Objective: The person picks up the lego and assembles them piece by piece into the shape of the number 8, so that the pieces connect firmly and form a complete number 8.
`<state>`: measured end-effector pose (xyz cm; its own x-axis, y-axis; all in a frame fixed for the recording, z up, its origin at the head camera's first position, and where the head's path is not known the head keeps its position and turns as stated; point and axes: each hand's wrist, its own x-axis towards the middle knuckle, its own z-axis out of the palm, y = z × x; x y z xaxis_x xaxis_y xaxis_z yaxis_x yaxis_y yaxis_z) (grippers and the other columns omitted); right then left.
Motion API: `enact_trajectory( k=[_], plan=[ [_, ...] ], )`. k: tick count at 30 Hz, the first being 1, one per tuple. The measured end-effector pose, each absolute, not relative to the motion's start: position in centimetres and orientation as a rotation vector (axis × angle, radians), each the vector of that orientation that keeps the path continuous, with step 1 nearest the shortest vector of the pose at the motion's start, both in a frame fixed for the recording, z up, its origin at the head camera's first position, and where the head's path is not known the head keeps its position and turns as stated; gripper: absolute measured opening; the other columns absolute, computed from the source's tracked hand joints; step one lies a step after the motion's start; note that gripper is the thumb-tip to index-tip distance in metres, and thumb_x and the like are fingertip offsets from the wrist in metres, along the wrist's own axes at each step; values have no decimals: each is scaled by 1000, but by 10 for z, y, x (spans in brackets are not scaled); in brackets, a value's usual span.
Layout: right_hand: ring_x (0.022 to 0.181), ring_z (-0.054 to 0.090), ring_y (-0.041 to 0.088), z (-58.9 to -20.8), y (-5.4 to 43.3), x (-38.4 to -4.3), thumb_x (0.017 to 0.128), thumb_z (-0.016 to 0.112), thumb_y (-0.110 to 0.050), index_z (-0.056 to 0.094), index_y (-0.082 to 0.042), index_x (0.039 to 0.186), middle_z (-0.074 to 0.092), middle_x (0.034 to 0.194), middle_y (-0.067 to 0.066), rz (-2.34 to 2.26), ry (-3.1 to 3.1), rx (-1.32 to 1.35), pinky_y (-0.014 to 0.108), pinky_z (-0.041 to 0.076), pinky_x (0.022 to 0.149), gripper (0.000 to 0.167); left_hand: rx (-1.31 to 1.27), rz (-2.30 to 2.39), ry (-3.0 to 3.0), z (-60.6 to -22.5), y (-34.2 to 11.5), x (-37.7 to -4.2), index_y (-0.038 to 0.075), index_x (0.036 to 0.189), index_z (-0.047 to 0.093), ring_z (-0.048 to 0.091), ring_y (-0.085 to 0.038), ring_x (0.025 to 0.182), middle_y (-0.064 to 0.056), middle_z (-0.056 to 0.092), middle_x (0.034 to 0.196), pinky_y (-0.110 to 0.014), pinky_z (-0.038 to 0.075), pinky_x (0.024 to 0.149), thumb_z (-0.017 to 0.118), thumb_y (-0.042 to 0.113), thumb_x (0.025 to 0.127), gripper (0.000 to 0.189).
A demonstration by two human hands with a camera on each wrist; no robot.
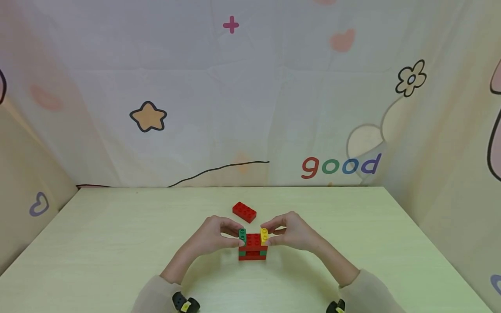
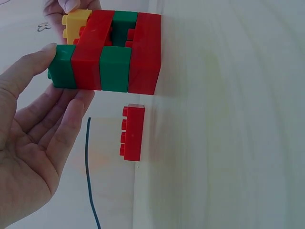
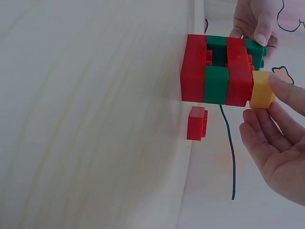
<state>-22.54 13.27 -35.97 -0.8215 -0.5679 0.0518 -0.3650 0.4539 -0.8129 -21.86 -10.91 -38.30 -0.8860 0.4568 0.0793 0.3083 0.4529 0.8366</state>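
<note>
A stack of toy building bricks stands on the table: a red brick (image 2: 145, 57) at the bottom, two green bricks (image 3: 216, 85) spaced apart above it, then another red brick (image 1: 253, 240). My left hand (image 1: 214, 234) pinches a green brick (image 2: 63, 67) at the left end of the stack's top, seated against the red one. At the right end my right hand (image 1: 294, 231) holds a yellow brick (image 3: 260, 89) between thumb and fingers. In the right wrist view a thin gap with studs shows between the yellow brick and the red brick below.
A loose red brick (image 1: 244, 212) lies on the pale table (image 1: 117, 243) just beyond the stack. Behind the table hangs a printed cloth (image 1: 203, 108), with more cloth at both sides.
</note>
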Motion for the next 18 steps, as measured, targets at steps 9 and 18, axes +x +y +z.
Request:
enact_trajectory(
  k=[9, 18],
  plan=[
    [93, 61, 25, -359, 132, -228, 76, 73, -9, 67, 3, 102, 67, 102, 13, -1266, 2476, -835, 34, 51, 82, 30, 688, 1453, 2508, -382, -110, -218, 5, 102, 67, 64, -18, 88, -2, 67, 90, -29, 51, 77, 74, 23, 77, 32],
    [93, 61, 25, -361, 130, -229, 76, 73, -10, 67, 2, 101, 66, 102, 12, -1234, 2495, -842, 40, 50, 84, 28, 702, 1454, 2507, -383, -111, -219, 4, 102, 67, 64, -19, 88, -2, 67, 90, -29, 51, 76, 73, 22, 77, 32]
  ],
)
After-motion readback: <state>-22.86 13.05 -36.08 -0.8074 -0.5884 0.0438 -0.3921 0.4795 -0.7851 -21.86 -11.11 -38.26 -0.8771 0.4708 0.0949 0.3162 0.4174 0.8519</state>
